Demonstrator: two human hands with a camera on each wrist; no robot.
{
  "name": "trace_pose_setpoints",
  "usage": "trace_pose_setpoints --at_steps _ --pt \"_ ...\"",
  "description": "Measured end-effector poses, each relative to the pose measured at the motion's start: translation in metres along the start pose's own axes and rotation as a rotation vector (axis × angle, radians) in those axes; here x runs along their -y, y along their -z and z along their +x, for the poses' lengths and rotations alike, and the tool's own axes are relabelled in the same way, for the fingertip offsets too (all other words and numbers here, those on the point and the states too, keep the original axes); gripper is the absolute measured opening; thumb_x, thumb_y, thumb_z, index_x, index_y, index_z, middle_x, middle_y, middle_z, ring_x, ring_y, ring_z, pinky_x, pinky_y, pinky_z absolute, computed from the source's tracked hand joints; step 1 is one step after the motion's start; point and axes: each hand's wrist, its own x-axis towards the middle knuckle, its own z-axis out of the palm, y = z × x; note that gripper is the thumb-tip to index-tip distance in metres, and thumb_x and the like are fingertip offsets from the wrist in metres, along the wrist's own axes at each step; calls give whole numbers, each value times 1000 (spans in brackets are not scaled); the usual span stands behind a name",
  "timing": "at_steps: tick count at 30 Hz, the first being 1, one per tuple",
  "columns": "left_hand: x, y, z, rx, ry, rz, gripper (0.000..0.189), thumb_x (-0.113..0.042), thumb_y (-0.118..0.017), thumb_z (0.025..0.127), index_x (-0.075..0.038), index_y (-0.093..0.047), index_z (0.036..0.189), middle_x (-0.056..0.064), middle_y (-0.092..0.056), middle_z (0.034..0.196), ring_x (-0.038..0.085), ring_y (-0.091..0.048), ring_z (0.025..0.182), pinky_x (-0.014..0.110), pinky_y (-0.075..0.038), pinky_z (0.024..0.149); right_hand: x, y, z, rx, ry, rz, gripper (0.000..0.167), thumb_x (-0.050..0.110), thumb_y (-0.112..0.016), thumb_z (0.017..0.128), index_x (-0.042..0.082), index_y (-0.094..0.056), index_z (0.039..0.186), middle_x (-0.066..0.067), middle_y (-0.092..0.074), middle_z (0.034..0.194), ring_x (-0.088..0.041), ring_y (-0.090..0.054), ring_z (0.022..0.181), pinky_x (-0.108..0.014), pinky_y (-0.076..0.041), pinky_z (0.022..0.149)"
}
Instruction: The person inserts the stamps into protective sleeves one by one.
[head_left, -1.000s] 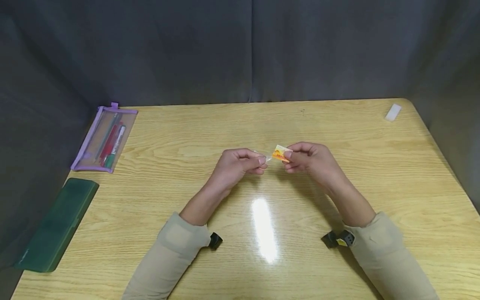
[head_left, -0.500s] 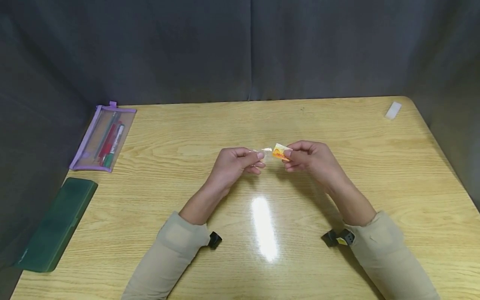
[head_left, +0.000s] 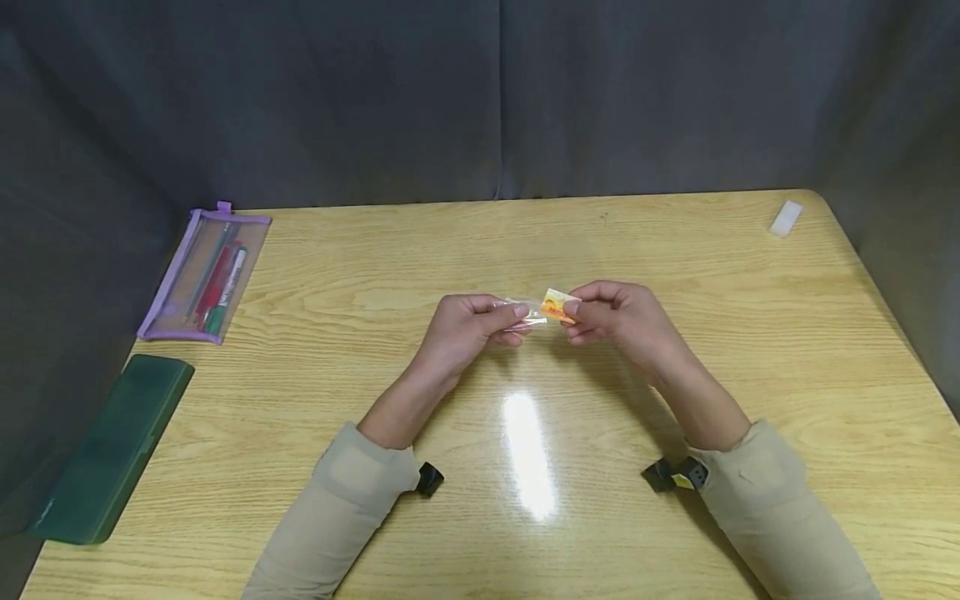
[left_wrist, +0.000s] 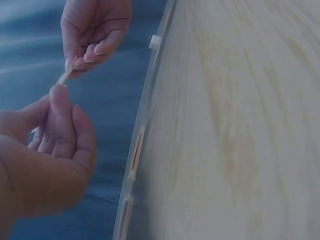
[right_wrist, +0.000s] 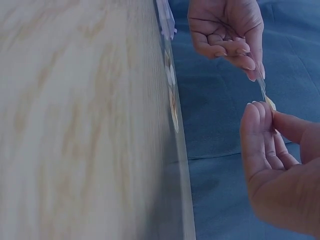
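Observation:
Over the middle of the table, my left hand (head_left: 472, 329) pinches a crinkled clear plastic wrapper (head_left: 536, 316) between thumb and fingers. The wrapper's shiny end sticks out toward the right. Facing it, my right hand (head_left: 630, 325) holds a small yellow and orange printed card (head_left: 556, 304) between thumb and forefinger. The wrapper's end is right at the card's left edge. In the right wrist view the wrapper (right_wrist: 262, 86) hangs from the left fingers down to the card (right_wrist: 270, 103), seen nearly edge-on. My right thumb covers part of the card.
A white eraser-like block (head_left: 786, 218) lies at the table's back right. At the left are a purple-edged mesh pouch (head_left: 255, 250) with pens in it and a dark green pencil case (head_left: 112, 454). Dark curtains (head_left: 495, 100) surround the wooden table (head_left: 637, 542).
The clear wrapper, bunched at my left fingertips before, now spreads out farther right toward the card. The card has shifted slightly left. Both hands keep their hold.

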Motion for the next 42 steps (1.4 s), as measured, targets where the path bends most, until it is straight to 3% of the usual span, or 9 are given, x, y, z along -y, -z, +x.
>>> trace_pose_setpoints --at_steps 10,16,24,30,34,38,42 --pt "3 0 2 -22 -26 23 26 -15 -74 94 10 -75 101 29 -72 104 13 -73 67 30 -64 76 -2 0 -1 55 -15 -46 26 10 -63 99 -11 -63 114 -8 -73 86 -13 -71 76 -32 -64 76" --pt "3 0 1 -8 -43 33 26 -17 -74 94 8 -75 101 21 -75 103 17 -76 76 33 -64 77 -3 1 -2 80 -29 -66 27 11 -64 98 -11 -64 113 -7 -73 84 -13 -71 75 -32 -64 75" --pt "4 0 1 11 -60 31 19 -14 -74 94 5 -76 100 8 -78 87 15 -73 70 41 -63 85 -3 2 -2 97 -28 -68 27 11 -63 98 -11 -65 114 -6 -72 83 -14 -70 73 -32 -64 74" --pt "4 -1 2 6 -44 36 17 -7 -72 93 5 -75 105 14 -76 106 14 -73 72 41 -63 85 -3 2 -2 95 -27 -64 27 11 -64 98 -11 -64 114 -5 -71 82 -13 -69 72 -30 -63 73" --pt "3 -2 1 -1 -37 35 16 -4 -72 93 5 -74 106 15 -74 115 25 -75 82 42 -63 87 -3 2 -2 87 -30 -58 28 12 -63 98 -11 -64 115 -5 -72 83 -13 -70 73 -31 -64 73" --pt "3 -1 1 -10 -41 38 15 -9 -74 92 3 -75 102 14 -75 108 42 -73 94 46 -62 88 -2 2 -1 85 -31 -61 28 12 -63 99 -11 -64 115 -5 -72 83 -13 -70 73 -31 -64 73" --pt "4 0 1 -20 -50 40 16 -13 -76 92 2 -76 97 11 -77 97 38 -74 88 45 -63 85 -2 2 -1 87 -34 -61 28 12 -63 99 -11 -64 116 -4 -71 83 -13 -69 74 -31 -64 73"
